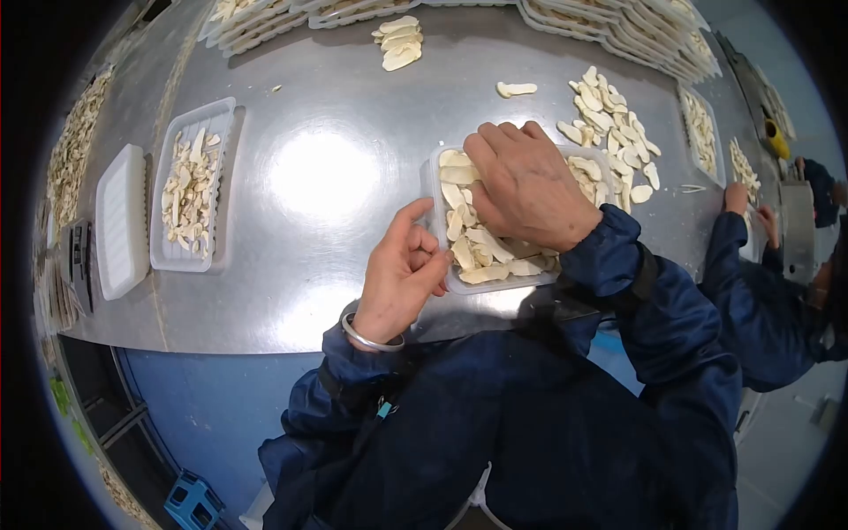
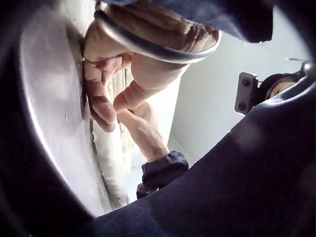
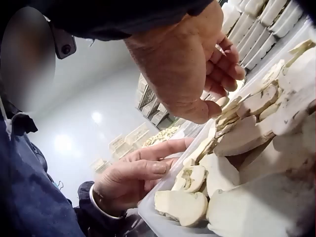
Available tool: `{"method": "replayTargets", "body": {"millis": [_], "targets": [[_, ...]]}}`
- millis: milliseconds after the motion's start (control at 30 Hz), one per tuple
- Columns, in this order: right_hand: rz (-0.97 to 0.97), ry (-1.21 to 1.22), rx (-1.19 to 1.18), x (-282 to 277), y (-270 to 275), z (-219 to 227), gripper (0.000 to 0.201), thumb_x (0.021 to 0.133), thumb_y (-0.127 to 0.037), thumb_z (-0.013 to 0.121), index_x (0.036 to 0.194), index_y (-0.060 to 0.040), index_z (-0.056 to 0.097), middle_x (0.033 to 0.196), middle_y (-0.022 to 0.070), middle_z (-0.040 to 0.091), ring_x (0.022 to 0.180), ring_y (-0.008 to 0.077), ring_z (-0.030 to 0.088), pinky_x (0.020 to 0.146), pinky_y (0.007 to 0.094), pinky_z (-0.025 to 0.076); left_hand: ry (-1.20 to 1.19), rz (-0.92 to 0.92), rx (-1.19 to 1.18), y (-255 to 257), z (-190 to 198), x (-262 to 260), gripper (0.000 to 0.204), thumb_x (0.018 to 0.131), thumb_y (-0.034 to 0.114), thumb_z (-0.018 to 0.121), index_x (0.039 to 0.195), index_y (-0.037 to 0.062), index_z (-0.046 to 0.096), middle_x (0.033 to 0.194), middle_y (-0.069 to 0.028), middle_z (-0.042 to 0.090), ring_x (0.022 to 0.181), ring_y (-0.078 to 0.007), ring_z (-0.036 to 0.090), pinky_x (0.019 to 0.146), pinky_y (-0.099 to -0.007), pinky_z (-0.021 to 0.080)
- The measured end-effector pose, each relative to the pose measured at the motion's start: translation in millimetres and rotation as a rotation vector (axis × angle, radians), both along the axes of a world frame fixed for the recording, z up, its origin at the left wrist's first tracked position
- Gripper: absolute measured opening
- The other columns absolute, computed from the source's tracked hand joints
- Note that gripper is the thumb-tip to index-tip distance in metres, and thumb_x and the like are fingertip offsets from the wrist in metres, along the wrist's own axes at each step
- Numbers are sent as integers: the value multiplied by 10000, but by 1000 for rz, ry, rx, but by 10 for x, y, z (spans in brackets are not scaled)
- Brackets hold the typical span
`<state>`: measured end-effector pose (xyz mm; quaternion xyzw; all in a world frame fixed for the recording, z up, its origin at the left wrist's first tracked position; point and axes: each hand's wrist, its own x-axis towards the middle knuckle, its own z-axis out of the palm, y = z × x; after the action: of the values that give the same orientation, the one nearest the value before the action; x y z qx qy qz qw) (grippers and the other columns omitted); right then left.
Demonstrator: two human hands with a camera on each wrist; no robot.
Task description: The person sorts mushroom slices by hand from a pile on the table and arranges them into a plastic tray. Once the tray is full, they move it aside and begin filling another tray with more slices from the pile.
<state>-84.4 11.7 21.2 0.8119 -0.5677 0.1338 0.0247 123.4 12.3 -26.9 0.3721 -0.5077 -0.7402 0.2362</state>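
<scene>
A clear plastic tray (image 1: 435, 168) piled with pale mushroom slices (image 1: 484, 252) lies near the table's front edge. My left hand (image 1: 399, 276), a metal bangle at its wrist, is at the tray's left side. Its index finger reaches to the wall and its other fingers are bent, thumb at the rim. Over the tray arches my right hand (image 1: 533, 190), fingers bent down into the slices. In the right wrist view its thumb and fingers pinch a small mushroom slice (image 3: 222, 102) above the pile. The right hand's fingertips are hidden in the head view.
Loose mushroom slices (image 1: 611, 119) spread right of the tray, and a small stack of slices (image 1: 399, 42) lies at the back. Another filled tray (image 1: 231, 110) and an upturned tray (image 1: 122, 225) are at left. Stacked trays (image 1: 609, 40) line the back. Another person's hand (image 1: 736, 198) is at right.
</scene>
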Motion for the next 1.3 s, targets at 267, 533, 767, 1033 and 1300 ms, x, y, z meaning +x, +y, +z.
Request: {"method": "replayTargets", "body": {"millis": [267, 533, 767, 1033, 1300], "targets": [[-340, 48, -165, -1043, 160, 467, 144, 787, -100, 641, 906, -36, 592, 854, 138, 606, 802, 343, 595, 713, 435, 452, -21, 0, -18, -10, -53, 8, 581, 879, -47, 589, 1406, -24, 345, 812, -28, 528, 613, -77, 562, 527, -219, 492], [-711, 7, -6, -1746, 1092, 385, 112, 814, -116, 570, 804, -11, 607, 787, 168, 611, 739, 400, 597, 667, 474, 464, -26, 45, -68, -8, 17, 38, 584, 852, -76, 574, 1396, -11, 372, 777, -16, 554, 589, -67, 552, 514, -184, 463], [-875, -234, -82, -1865, 1817, -162, 73, 785, -46, 579, 841, -23, 619, 825, 164, 614, 758, 387, 602, 675, 461, 473, -164, 106, -135, -79, 119, 229, 589, 851, -41, 594, 1400, -5, 384, 760, -5, 540, 594, -72, 522, 526, -208, 459], [-820, -288, -63, -2012, 1770, -121, 193, 791, -53, 560, 966, -31, 638, 947, 150, 596, 872, 364, 601, 784, 440, 488, -248, 77, -260, -71, 172, 234, 561, 889, 38, 609, 1394, -41, 377, 759, -16, 534, 609, -76, 521, 530, -213, 458], [-623, -158, -75, -2061, 1174, -131, 126, 807, -75, 580, 922, -28, 602, 925, 124, 595, 874, 338, 601, 768, 431, 486, -175, 235, -258, -15, 35, 249, 482, 928, 69, 593, 1362, -43, 415, 744, 4, 537, 577, -36, 480, 504, -177, 389]]}}
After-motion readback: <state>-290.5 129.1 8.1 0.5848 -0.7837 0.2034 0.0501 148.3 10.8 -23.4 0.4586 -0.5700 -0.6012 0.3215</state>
